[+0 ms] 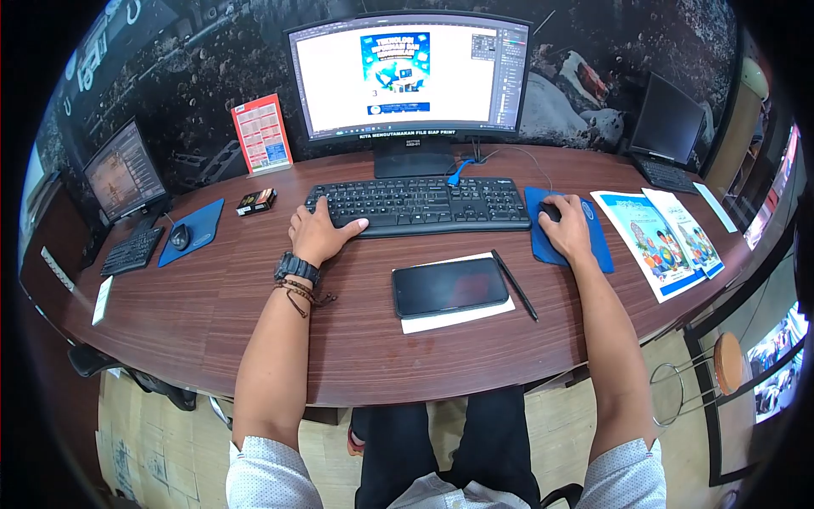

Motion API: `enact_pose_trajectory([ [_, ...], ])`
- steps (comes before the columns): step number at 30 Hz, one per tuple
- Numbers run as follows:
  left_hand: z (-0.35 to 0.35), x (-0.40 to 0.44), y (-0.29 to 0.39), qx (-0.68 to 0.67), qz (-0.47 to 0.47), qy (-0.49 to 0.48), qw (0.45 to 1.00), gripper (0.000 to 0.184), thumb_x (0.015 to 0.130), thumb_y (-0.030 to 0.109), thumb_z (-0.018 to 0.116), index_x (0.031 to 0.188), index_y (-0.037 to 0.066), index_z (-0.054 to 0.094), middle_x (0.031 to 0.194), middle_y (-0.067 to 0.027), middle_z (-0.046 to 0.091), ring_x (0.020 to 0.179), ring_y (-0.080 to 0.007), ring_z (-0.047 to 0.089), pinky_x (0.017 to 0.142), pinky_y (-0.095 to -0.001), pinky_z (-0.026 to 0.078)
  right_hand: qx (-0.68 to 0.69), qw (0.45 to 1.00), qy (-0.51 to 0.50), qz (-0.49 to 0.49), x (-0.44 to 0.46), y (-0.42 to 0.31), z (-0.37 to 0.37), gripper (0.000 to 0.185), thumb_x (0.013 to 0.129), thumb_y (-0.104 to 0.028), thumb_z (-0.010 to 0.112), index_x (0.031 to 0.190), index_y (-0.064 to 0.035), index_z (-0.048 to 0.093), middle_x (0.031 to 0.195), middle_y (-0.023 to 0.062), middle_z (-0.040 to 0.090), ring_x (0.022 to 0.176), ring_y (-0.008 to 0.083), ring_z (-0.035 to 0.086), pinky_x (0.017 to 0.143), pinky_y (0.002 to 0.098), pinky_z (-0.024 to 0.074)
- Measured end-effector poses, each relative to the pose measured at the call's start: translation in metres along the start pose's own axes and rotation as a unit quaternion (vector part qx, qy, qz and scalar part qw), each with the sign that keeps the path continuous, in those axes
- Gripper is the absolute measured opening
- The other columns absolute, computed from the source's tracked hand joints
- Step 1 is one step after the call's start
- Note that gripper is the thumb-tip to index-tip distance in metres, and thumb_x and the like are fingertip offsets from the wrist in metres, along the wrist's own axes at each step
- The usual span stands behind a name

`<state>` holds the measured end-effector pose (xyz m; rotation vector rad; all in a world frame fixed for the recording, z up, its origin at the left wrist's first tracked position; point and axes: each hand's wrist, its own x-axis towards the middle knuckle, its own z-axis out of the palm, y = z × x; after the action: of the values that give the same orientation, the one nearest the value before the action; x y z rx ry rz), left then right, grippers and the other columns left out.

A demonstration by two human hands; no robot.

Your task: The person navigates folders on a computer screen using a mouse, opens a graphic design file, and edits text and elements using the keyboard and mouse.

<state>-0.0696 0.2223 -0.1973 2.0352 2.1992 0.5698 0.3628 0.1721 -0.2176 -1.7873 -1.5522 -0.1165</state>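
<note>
My left hand (321, 232) rests at the left end of a black keyboard (415, 208), fingers spread over the keys and thumb stretched toward the space bar. A dark watch (297, 269) and a beaded bracelet (298, 287) are on that wrist. Curved over a black computer mouse (550, 212) is my right hand (568, 225), on a blue mouse pad (600, 246). The monitor (407, 76) behind the keyboard displays a blue poster design in an editing program. Between my forearms, a dark-screened smartphone (449, 287) lies on white paper (458, 319), with a black pen (515, 287) beside it.
Printed booklets (649, 237) lie right of the mouse pad. A small box (257, 202) and a red-bordered price-list stand (262, 136) are at left. Further out are another monitor (125, 174), a second mouse (179, 237) and a right-hand screen (666, 119). A stool (727, 363) stands below right.
</note>
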Motion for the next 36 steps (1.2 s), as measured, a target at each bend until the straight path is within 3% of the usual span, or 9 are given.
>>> enact_pose_trajectory([
  [3, -0.001, -0.002, 0.001, -0.003, 0.0, 0.015, 1.0, 0.11, 0.072, 0.075, 0.071, 0.149, 0.003, 0.041, 0.143, -0.0334, 0.041, 0.135, -0.0496, 0.038, 0.109, -0.0547, 0.037, -0.03, 1.0, 0.003, -0.008, 0.002, -0.01, 0.0, 0.038, 0.082, -0.027, 0.067, 0.117, -0.0117, 0.068, 0.124, 0.0162, 0.056, 0.121, 0.0389, 0.054, 0.102, 0.0486, 0.0434],
  [6, -0.001, 0.0, -0.001, -0.003, 0.001, 0.011, 1.0, 0.11, 0.072, 0.075, 0.071, 0.148, 0.002, 0.042, 0.143, -0.0344, 0.04, 0.134, -0.0502, 0.039, 0.109, -0.0551, 0.036, -0.08, 0.985, 0.017, -0.15, 0.014, -0.035, 0.007, 0.037, 0.083, -0.03, 0.068, 0.116, -0.0138, 0.069, 0.125, 0.016, 0.055, 0.13, 0.0385, 0.045, 0.11, 0.0526, 0.033],
  [8, 0.001, 0.0, -0.001, -0.005, 0.007, 0.009, 1.0, 0.109, 0.073, 0.075, 0.071, 0.148, 0.001, 0.042, 0.142, -0.0353, 0.041, 0.133, -0.0506, 0.039, 0.109, -0.0554, 0.035, -0.036, 0.968, -0.095, -0.231, 0.018, -0.052, 0.027, 0.036, 0.089, -0.037, 0.065, 0.119, -0.0168, 0.069, 0.128, 0.017, 0.054, 0.137, 0.0384, 0.036, 0.113, 0.0564, 0.0228],
  [15, 0.002, 0.001, -0.003, -0.01, 0.009, 0.019, 1.0, 0.109, 0.072, 0.076, 0.071, 0.146, 0.001, 0.043, 0.14, -0.0359, 0.041, 0.133, -0.0507, 0.038, 0.11, -0.0554, 0.033, -0.108, 0.969, -0.181, -0.13, 0.016, -0.109, 0.059, 0.046, 0.099, -0.058, 0.043, 0.127, -0.0302, 0.066, 0.15, 0.0176, 0.037, 0.15, 0.0419, 0.012, 0.117, 0.0685, 0.0012],
  [19, 0.004, 0.002, -0.003, -0.012, 0.009, 0.015, 1.0, 0.11, 0.072, 0.076, 0.071, 0.146, 0.0, 0.043, 0.141, -0.0358, 0.04, 0.134, -0.0506, 0.036, 0.111, -0.0562, 0.031, -0.099, 0.972, -0.166, -0.13, 0.017, -0.103, 0.05, 0.043, 0.098, -0.054, 0.047, 0.126, -0.0279, 0.067, 0.149, 0.0177, 0.04, 0.149, 0.0415, 0.016, 0.117, 0.0674, 0.0018],
  [23, 0.005, 0.001, -0.003, -0.017, 0.013, 0.016, 1.0, 0.11, 0.072, 0.076, 0.07, 0.147, 0.0, 0.043, 0.14, -0.036, 0.041, 0.134, -0.0504, 0.035, 0.111, -0.0561, 0.03, -0.113, 0.973, 0.03, -0.201, 0.018, -0.052, 0.028, 0.035, 0.082, -0.025, 0.064, 0.114, -0.0145, 0.07, 0.119, 0.0123, 0.061, 0.124, 0.0316, 0.048, 0.105, 0.0534, 0.0304],
  [24, 0.005, 0.001, -0.004, -0.019, 0.009, 0.017, 1.0, 0.11, 0.072, 0.076, 0.07, 0.147, 0.0, 0.043, 0.14, -0.036, 0.041, 0.134, -0.0504, 0.035, 0.111, -0.0561, 0.03, -0.112, 0.977, 0.035, -0.177, 0.016, -0.039, 0.019, 0.035, 0.079, -0.022, 0.065, 0.112, -0.0135, 0.07, 0.117, 0.0115, 0.061, 0.121, 0.031, 0.05, 0.105, 0.052, 0.0308],
  [28, 0.005, 0.002, -0.003, -0.019, 0.006, 0.014, 1.0, 0.108, 0.073, 0.076, 0.07, 0.145, 0.0, 0.044, 0.14, -0.0325, 0.041, 0.135, -0.0469, 0.034, 0.111, -0.0558, 0.026, -0.066, 0.997, 0.0, -0.037, 0.005, -0.007, -0.002, 0.04, 0.08, -0.023, 0.066, 0.119, -0.0116, 0.068, 0.125, 0.0156, 0.057, 0.119, 0.0374, 0.055, 0.099, 0.0485, 0.0449],
  [36, 0.004, -0.004, -0.001, 0.0, 0.013, 0.04, 0.999, 0.1, 0.074, 0.071, 0.073, 0.139, -0.001, 0.052, 0.138, -0.0305, 0.043, 0.133, -0.0447, 0.035, 0.112, -0.0542, 0.027, -0.016, 0.998, -0.012, -0.059, 0.008, 0.003, 0.005, 0.042, 0.082, -0.022, 0.068, 0.122, -0.0108, 0.065, 0.128, 0.0189, 0.054, 0.115, 0.0406, 0.058, 0.098, 0.0458, 0.0487],
])
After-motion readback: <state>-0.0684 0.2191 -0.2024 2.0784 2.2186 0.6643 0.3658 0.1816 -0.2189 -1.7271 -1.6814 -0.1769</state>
